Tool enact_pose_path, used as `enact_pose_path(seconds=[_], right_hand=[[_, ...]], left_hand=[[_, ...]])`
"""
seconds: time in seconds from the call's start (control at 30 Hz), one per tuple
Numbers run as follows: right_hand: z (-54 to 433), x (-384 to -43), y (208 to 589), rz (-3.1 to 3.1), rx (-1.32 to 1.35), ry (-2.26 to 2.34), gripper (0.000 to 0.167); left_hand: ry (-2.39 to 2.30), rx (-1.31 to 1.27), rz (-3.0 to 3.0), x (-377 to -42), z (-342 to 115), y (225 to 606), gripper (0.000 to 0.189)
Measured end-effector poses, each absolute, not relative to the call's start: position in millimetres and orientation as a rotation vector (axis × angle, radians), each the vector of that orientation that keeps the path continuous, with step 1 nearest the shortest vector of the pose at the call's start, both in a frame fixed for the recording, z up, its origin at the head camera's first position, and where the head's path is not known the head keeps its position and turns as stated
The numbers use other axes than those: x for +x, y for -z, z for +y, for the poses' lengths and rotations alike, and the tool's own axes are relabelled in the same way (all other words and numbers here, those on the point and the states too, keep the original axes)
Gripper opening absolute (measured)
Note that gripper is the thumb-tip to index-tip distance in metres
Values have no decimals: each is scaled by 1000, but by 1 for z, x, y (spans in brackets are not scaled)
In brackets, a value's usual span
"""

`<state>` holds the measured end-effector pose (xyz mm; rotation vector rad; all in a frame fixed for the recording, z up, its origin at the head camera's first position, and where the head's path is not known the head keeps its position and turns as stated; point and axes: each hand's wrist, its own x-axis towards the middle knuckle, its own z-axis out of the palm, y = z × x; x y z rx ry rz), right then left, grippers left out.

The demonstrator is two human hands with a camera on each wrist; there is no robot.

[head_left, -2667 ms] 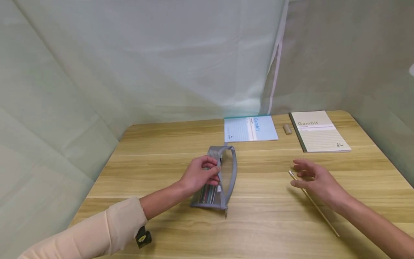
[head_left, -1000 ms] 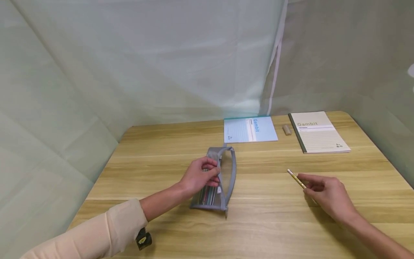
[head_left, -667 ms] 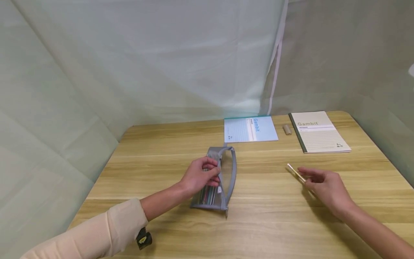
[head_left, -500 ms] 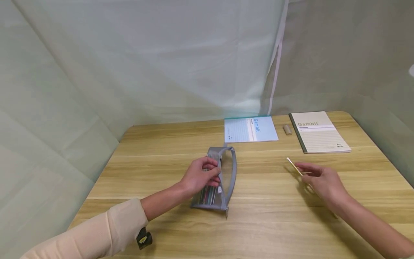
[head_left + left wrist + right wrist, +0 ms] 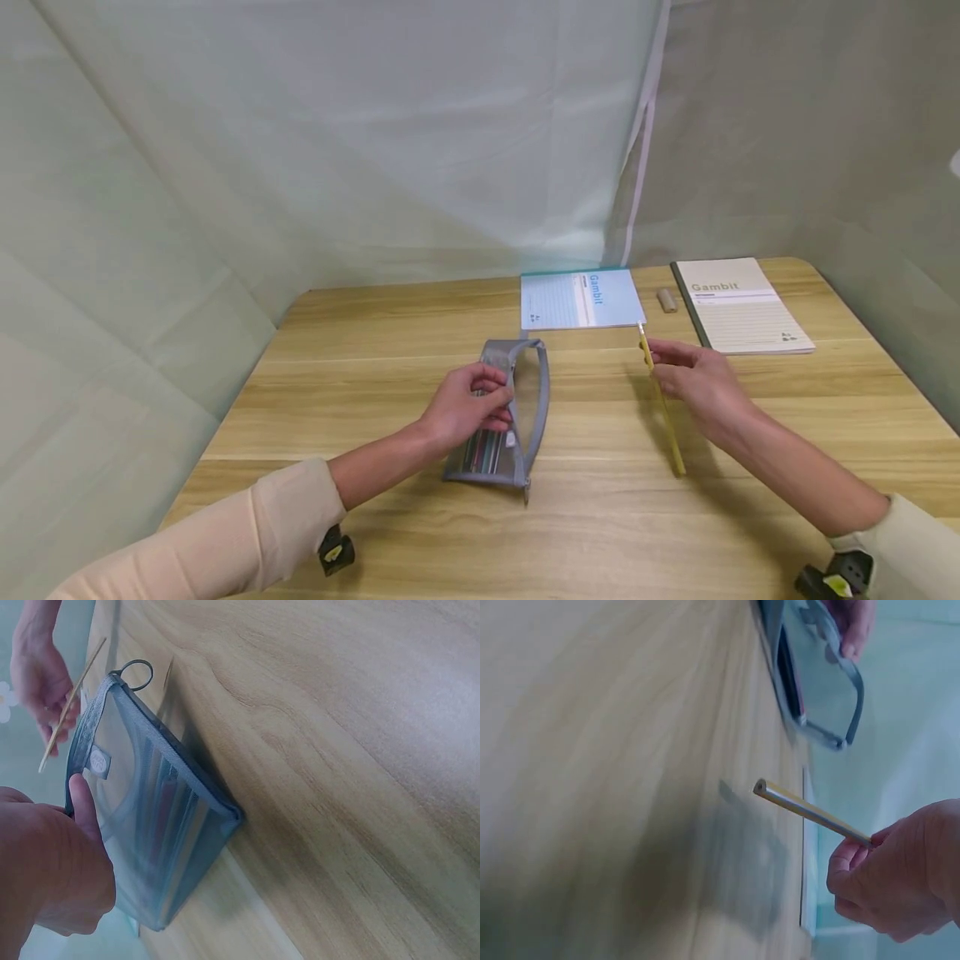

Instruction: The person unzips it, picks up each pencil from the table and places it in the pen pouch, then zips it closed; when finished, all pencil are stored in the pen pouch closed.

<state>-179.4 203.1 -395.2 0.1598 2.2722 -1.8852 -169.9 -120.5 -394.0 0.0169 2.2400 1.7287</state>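
Note:
My left hand pinches the near edge of a grey mesh pencil case, whose zip mouth gapes toward the right. Several pens or pencils show through the mesh inside it. To the right, my right hand holds a yellow pencil between thumb and fingers, close to its white-tipped upper end. The pencil slants above the table, its lower end pointing toward the person. In the right wrist view the flat, unsharpened end of the pencil faces the camera, with the pencil case's open mouth beyond.
Behind the pencil case lies a blue notebook on the wooden table. A cream notebook with a dark spine rests at the back right. A small brownish block sits between the notebooks. Pale cloth walls surround the table.
My right hand has picked up the pencil from the table, then lifted it and moved left toward the pencil case, turning it steeper. My left hand keeps its hold on the case.

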Motion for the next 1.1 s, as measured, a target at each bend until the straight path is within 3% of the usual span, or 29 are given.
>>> enact_pose_path(seconds=[0.43,0.63,1.1], right_hand=[[142,-205,389,1922,252,2258,53],[114,-204,395,1808,202,2329,41],[73,-195,415,1816,198,2274,43]], left_hand=[[-1757,39,2214,-170,-120,394,22],[-1790,54,2197,-170,-119,395,22],[-1817,56,2178,-172,-118,396,21]])
